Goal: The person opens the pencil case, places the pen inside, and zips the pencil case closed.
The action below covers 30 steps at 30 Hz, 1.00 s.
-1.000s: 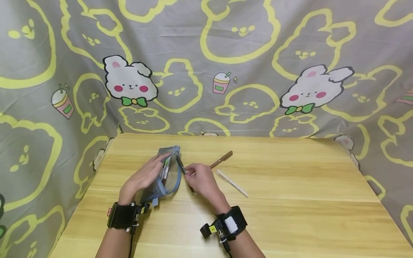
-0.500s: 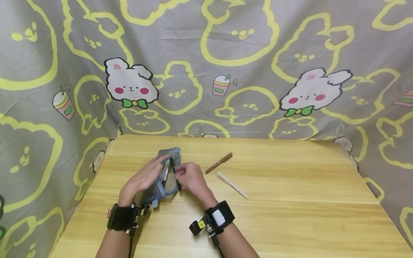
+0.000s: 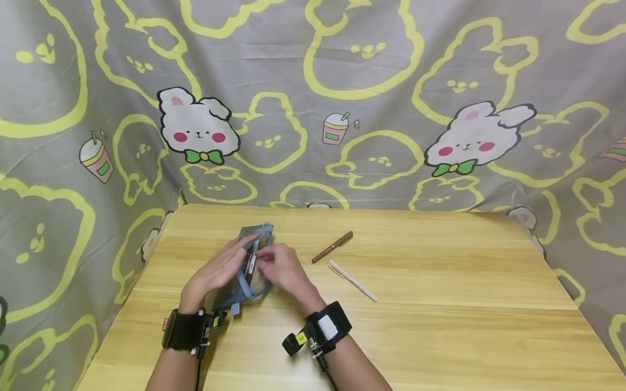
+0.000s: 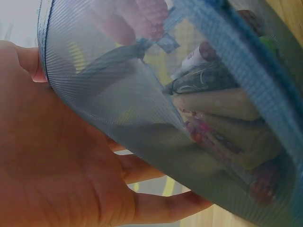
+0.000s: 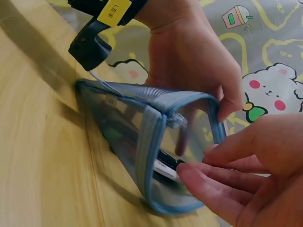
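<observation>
A blue mesh pencil case point(image 3: 235, 293) lies unzipped at the left of the table, with several pens and markers inside. My left hand point(image 3: 220, 266) holds its upper side, the thumb hooked at the opening's rim in the right wrist view. My right hand point(image 3: 286, 269) has its fingertips at the mouth of the case. In the right wrist view, a black pen point(image 5: 168, 158) lies inside, its end by my right fingertips point(image 5: 189, 175), which look loose around it. Through the mesh in the left wrist view, a dark marker point(image 4: 203, 78) shows among other pens.
A brown pen point(image 3: 332, 247) and a white pen point(image 3: 353, 281) lie on the wooden table point(image 3: 464, 304) right of the case. A patterned grey curtain point(image 3: 303, 70) hangs behind and at the sides. Both wrists wear black camera straps.
My right hand has moved left to the case and put the black pen through its opening. The left hand stays in place on the case.
</observation>
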### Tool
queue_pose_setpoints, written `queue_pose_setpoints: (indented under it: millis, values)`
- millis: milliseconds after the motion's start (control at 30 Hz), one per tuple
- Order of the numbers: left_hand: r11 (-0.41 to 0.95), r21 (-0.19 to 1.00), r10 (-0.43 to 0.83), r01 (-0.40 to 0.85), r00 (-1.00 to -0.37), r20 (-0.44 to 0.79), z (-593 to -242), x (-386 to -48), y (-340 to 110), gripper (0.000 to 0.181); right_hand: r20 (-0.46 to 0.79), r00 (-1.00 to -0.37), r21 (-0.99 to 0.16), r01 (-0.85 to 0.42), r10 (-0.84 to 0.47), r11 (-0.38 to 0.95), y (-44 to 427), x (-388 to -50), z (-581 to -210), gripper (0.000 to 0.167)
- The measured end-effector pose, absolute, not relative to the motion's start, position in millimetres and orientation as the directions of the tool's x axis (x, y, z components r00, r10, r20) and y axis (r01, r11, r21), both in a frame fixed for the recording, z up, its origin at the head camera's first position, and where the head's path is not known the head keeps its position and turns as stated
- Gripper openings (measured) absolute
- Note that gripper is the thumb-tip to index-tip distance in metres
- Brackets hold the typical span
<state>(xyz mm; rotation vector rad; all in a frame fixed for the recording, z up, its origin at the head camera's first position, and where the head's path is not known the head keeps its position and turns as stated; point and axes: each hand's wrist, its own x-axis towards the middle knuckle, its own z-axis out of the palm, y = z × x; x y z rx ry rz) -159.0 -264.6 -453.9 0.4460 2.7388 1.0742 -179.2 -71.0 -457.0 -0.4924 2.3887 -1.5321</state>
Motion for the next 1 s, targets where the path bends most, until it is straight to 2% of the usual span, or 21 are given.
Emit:
queue_pose_setpoints:
  millis: [133,300,533,733,1000]
  values:
    - [0.687,0.696,0.335,0.209,-0.941,-0.048,-453.7,-158.9,-265.6,0.056,0.017,-0.888,-0.874,-0.237,-0.460,0.425,-60.5,-181.0,-454.7,0.017]
    - [0.693,0.691,0.332,0.204,-0.942,-0.055,-452.6,-160.5,-264.0,0.056,0.045,-0.853,-0.827,-0.324,-0.520,0.459,-40.1,-181.5,-449.7,0.017]
    - [0.699,0.683,0.335,0.210,-0.941,-0.054,-452.5,-162.6,-262.0,0.056,0.066,-0.815,-0.664,-0.466,-0.575,0.585,-1.0,-180.2,-445.5,0.018]
    - [0.700,0.687,0.340,0.197,-0.937,-0.078,-451.2,-163.8,-259.7,0.057,0.058,-0.847,-0.625,-0.443,-0.528,0.643,34.7,-178.1,-437.9,0.020]
    - [0.705,0.685,0.328,0.185,-0.941,-0.084,-452.2,-162.2,-259.8,0.057,0.025,-0.915,-0.584,-0.340,-0.403,0.737,71.3,-185.8,-437.0,0.021]
